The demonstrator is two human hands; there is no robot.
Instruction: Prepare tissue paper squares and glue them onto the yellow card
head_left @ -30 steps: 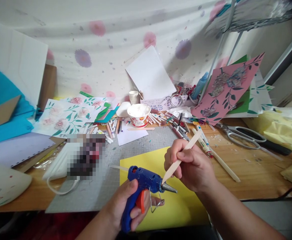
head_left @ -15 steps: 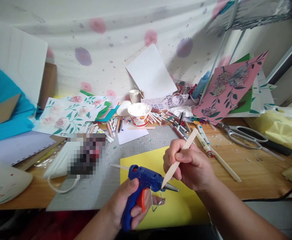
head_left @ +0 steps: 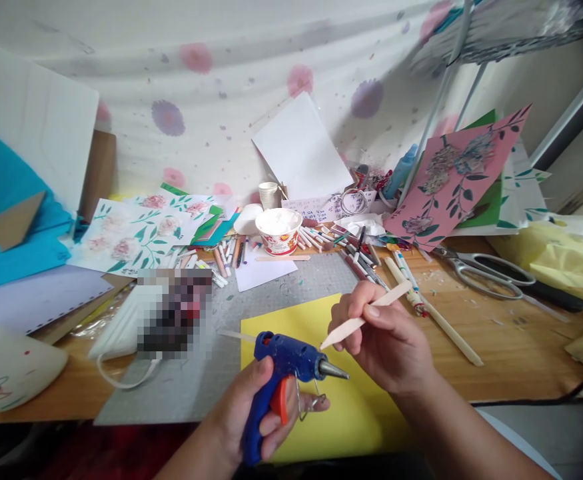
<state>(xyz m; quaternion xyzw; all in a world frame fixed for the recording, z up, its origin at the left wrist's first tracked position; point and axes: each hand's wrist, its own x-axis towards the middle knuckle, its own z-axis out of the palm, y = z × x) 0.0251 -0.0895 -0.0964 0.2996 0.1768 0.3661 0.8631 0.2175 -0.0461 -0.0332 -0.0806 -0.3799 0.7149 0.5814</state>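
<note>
My left hand [head_left: 251,417] is wrapped round the handle of a blue glue gun [head_left: 284,373] with an orange trigger, its metal nozzle pointing right. My right hand [head_left: 388,343] pinches a flat wooden stick [head_left: 366,313], tilted so its lower tip hangs just above the nozzle, a small gap between them. Both hover over a yellow sheet of paper [head_left: 316,320] lying on a grey cutting mat [head_left: 191,383].
A paper cup [head_left: 278,230] of white stuff stands behind the mat among several scattered markers. Large scissors [head_left: 491,270] and a long wooden stick [head_left: 446,330] lie at right. A pink flower card [head_left: 454,177] leans at back right; floral prints [head_left: 131,233] and blue paper [head_left: 6,200] lie left.
The stick has swung from steep to nearly level, and its tip has lifted off the nozzle. The glue gun has stayed almost in place.
</note>
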